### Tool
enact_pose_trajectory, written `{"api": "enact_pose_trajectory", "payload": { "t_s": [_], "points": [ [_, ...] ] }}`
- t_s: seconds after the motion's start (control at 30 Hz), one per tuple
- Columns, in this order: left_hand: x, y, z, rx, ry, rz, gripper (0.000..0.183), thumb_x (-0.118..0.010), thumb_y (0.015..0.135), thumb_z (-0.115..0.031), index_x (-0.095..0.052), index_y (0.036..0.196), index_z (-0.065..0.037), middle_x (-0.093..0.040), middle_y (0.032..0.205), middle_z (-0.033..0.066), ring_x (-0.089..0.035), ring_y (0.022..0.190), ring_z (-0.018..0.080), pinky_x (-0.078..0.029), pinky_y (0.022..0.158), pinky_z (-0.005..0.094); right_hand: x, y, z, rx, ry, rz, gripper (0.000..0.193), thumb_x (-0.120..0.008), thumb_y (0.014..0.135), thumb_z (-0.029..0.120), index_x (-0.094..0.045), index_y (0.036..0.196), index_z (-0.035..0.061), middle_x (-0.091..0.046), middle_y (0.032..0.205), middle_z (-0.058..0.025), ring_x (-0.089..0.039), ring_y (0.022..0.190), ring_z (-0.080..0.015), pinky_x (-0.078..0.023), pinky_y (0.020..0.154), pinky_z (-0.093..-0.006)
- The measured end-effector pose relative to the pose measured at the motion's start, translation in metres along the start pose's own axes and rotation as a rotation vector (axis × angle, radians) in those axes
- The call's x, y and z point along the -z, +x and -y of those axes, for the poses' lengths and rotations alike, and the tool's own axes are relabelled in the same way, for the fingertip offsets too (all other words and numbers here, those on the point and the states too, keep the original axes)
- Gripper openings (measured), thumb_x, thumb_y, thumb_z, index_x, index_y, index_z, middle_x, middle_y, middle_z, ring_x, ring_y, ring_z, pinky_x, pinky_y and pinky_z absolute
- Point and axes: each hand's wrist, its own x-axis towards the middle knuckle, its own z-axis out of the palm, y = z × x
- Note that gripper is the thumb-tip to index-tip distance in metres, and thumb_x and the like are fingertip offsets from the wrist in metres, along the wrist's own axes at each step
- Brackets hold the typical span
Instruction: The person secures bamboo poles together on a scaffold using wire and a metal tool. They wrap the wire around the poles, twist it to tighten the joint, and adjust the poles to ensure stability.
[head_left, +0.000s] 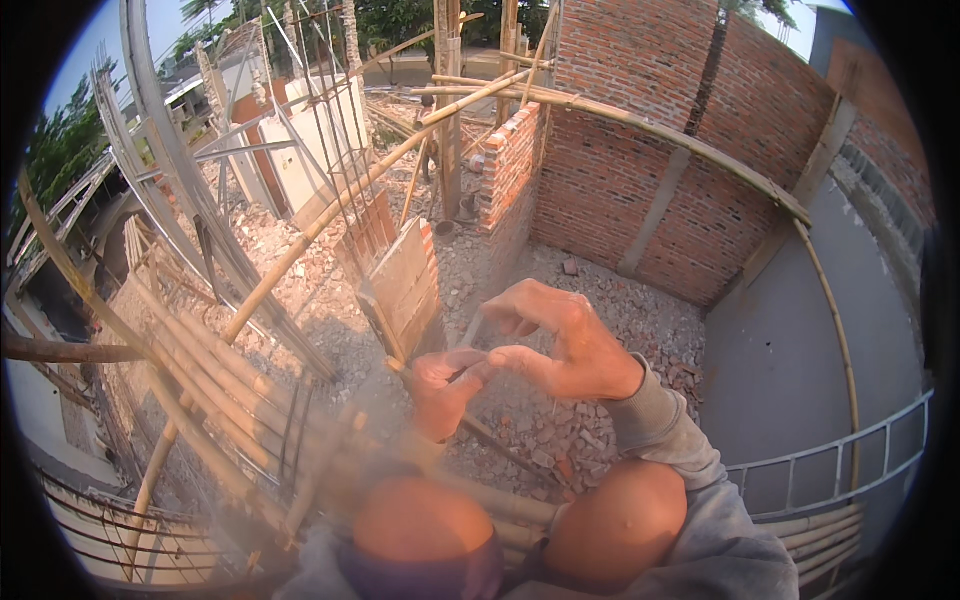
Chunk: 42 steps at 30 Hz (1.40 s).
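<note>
My left hand [445, 385] and my right hand [565, 340] meet in front of me, above my bare knees [420, 525]. Between their fingertips runs a thin grey piece, like a length of wire [471, 330]. The left thumb and fingers pinch its lower end. The right hand, in a grey sleeve, pinches it from the right with thumb and curled forefinger. Just below the hands are bamboo scaffold poles [210, 370]; the view there is blurred.
I am high on bamboo scaffolding over rubble-strewn ground [600, 300]. Red brick walls [640, 130] stand ahead and to the right. A long bamboo pole [640, 125] crosses above. Steel rebar [330, 130] and a plank formwork [405, 285] rise at left. A grey wall [800, 350] is at right.
</note>
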Motion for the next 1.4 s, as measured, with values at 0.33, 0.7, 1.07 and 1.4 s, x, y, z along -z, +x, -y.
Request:
{"api": "enact_pose_trajectory", "payload": {
  "t_s": [0.33,0.7,1.07,1.4],
  "points": [
    [0.012,0.000,-0.013,0.011,0.005,-0.073,0.028,-0.080,0.104,-0.026,-0.083,0.103,0.001,-0.067,0.076,-0.0001,-0.057,0.069,0.0074,-0.043,0.063,0.0255,-0.016,-0.003,-0.010,-0.181,0.138,-0.101,0.012,-0.079,0.093,0.006,-0.078,0.103,0.0003,-0.074,0.084,-0.0088,-0.072,0.073,-0.0189,-0.056,0.065,-0.0335],
    [0.011,0.003,-0.003,0.160,-0.332,-0.135,0.036,-0.074,0.109,-0.027,-0.076,0.115,0.008,-0.058,0.071,-0.0020,-0.044,0.060,0.0045,-0.031,0.055,0.0245,-0.026,-0.002,-0.024,-0.204,0.113,-0.176,0.022,-0.079,0.095,0.003,-0.079,0.116,-0.0012,-0.073,0.104,-0.0068,-0.072,0.077,-0.0094,-0.057,0.057,-0.0256],
    [0.010,0.002,-0.003,0.176,-0.234,-0.080,0.030,-0.076,0.107,-0.024,-0.077,0.111,0.006,-0.059,0.071,-0.0014,-0.044,0.060,0.0049,-0.031,0.054,0.0251,-0.021,-0.002,-0.016,-0.258,0.109,-0.094,0.014,-0.082,0.092,0.011,-0.079,0.100,0.0006,-0.070,0.082,-0.0132,-0.069,0.071,-0.0236,-0.053,0.066,-0.0375],
    [0.002,0.008,-0.013,0.208,0.109,-0.082,0.022,-0.080,0.101,-0.018,-0.081,0.100,0.004,-0.066,0.072,0.0031,-0.053,0.064,0.0091,-0.039,0.058,0.0298,-0.020,-0.007,-0.031,0.194,-0.308,-0.065,0.010,-0.080,0.089,0.012,-0.075,0.088,0.0030,-0.072,0.088,-0.0131,-0.067,0.075,-0.0279,-0.052,0.066,-0.0395]
  ]
}}
